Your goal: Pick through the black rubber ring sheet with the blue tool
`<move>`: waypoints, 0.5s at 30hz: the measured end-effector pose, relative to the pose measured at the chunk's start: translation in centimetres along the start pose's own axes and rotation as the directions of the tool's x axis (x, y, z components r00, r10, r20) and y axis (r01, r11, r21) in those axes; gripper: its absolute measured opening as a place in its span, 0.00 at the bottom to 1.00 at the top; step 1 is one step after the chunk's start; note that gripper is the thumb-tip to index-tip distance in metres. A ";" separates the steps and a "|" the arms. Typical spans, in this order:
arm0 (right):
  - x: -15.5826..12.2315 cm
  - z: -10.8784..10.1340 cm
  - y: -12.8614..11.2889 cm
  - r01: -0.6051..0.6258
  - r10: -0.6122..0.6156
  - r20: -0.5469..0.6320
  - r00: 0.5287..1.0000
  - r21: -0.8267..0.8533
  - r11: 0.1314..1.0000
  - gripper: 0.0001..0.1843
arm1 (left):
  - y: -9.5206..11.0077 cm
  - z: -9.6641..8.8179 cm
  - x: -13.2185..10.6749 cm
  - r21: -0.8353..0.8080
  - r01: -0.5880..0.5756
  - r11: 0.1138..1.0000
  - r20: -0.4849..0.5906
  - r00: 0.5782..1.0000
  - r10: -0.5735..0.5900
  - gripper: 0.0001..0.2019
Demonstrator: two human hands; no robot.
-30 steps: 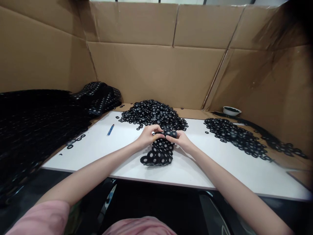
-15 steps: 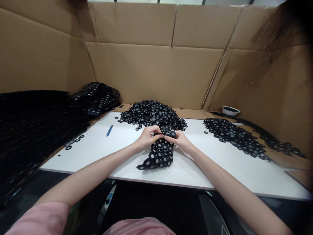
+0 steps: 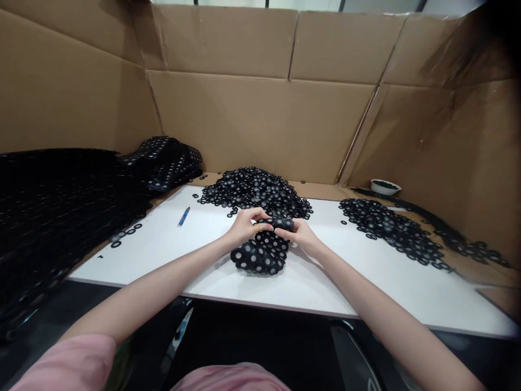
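Observation:
A black rubbery sheet [image 3: 260,255] patterned with round holes hangs from my fingers, its lower part bunched on the white tabletop [image 3: 325,293]. With thumb and fingers my left hand [image 3: 249,225] pinches its upper left edge. My right hand [image 3: 300,233] grips the same upper edge at the right, close to the left fingertips. Just behind my hands a large heap of small black rings [image 3: 254,187] rises from the table. The fingertips partly cover the upper edge of the sheet.
More perforated black sheets [image 3: 61,212] are piled at the left. A blue pen-like tool [image 3: 184,216] lies left of the heap. Farther right are another ring pile [image 3: 391,228] and a white bowl [image 3: 385,187]. Cardboard walls [image 3: 252,119] enclose the back and sides.
The sheet's lower end has bunched up and drawn back from the table's front edge. More of its upper edge lies folded between my hands, which have barely moved.

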State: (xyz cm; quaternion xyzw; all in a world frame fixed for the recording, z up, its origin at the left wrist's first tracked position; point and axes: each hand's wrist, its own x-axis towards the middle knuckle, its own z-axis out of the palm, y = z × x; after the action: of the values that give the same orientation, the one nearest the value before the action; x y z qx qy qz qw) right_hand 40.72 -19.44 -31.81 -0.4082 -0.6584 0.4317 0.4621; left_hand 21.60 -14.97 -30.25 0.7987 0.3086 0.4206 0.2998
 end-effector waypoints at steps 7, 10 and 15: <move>-0.1 0.0 -0.1 -0.018 0.018 0.003 1.000 0.006 1.000 0.24 | -0.1 0.0 -0.2 -0.011 0.027 1.000 0.012 1.000 -0.027 0.10; -0.1 0.0 -0.2 -0.025 0.025 0.001 1.000 0.011 1.000 0.24 | 0.0 -0.1 -0.2 0.000 0.036 0.999 0.043 0.998 -0.036 0.11; 0.0 0.1 -0.2 -0.027 0.027 -0.001 1.000 0.014 1.000 0.24 | -0.1 0.1 -0.2 -0.041 0.053 0.998 0.040 0.998 -0.052 0.11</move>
State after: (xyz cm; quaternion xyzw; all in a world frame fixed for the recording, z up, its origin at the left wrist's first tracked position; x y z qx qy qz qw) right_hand 40.61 -19.56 -31.64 -0.4142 -0.6495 0.4421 0.4596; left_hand 21.55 -15.02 -30.45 0.7918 0.3146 0.4036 0.3334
